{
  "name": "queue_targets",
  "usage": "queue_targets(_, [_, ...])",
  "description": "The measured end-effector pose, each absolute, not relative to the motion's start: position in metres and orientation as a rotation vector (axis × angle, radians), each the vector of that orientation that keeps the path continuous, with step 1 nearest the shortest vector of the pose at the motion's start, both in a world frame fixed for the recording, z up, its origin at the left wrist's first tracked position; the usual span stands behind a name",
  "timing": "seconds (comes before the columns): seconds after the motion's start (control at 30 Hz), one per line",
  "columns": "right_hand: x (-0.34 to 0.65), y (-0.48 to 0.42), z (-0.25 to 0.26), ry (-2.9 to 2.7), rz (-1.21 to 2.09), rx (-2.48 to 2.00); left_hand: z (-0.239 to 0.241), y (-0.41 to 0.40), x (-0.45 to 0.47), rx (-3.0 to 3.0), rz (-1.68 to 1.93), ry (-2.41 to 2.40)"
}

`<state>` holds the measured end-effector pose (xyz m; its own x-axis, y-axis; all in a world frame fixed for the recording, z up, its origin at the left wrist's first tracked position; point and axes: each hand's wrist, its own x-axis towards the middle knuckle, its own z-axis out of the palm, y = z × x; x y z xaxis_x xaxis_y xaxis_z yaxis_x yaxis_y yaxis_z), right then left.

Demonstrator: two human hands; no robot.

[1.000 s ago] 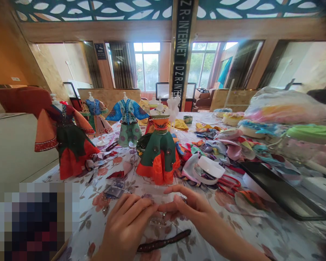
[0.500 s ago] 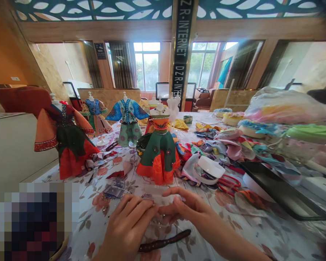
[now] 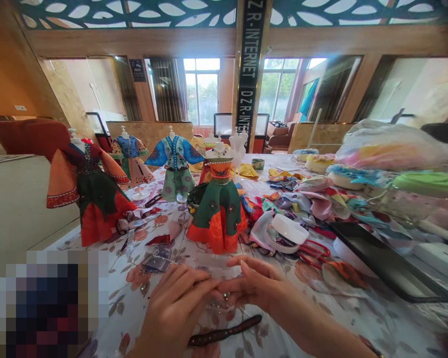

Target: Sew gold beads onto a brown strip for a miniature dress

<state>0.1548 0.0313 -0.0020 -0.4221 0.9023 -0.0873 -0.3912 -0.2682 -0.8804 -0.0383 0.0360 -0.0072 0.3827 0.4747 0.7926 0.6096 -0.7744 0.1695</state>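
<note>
Above the near part of the table, my left hand [image 3: 177, 303] and my right hand [image 3: 263, 293] meet at their fingertips. The left fingers are bent and pressed together, hiding whatever is between them. My right thumb and fingers close in a pinch against the left fingertips; what they pinch is too small to make out. Under the hands lie small shiny beads [image 3: 219, 302], which seem to be in clear plastic. A dark brown studded strip [image 3: 226, 332] lies just below them. Beyond my hands stands a small dress form in an orange and green dress [image 3: 221, 209].
More dressed mini forms stand at the left, one in a red and green gown [image 3: 91, 194], another in a blue jacket [image 3: 173, 156]. Fabric scraps [image 3: 321, 199], red-handled scissors [image 3: 315, 251], a white round case [image 3: 285, 233] and a black tablet-like device [image 3: 390, 261] lie at the right.
My right fingers have drawn closer together, and the right hand has shifted slightly. More of the shiny beads shows between the hands. The left hand stays nearly in place.
</note>
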Motion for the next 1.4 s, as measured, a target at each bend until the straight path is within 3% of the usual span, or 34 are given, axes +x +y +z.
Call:
queue_targets(0.47, [0.154, 0.03, -0.001, -1.023, 1.808, -0.754, 0.004, 0.036, -0.032, -2.435, -1.466, -1.019])
queue_targets(0.67, [0.154, 0.031, -0.001, -0.992, 1.787, -0.781, 0.002, 0.033, -0.036, -2.29, -1.248, -0.747])
queue_targets(1.23, [0.154, 0.03, 0.003, -1.062, 1.74, -0.821, -0.019, 0.026, -0.043, -2.188, -0.905, -0.694])
queue_targets(1.4, [0.155, 0.03, 0.003, -1.091, 1.695, -0.888, -0.015, 0.031, -0.041, -2.309, -1.134, -0.817])
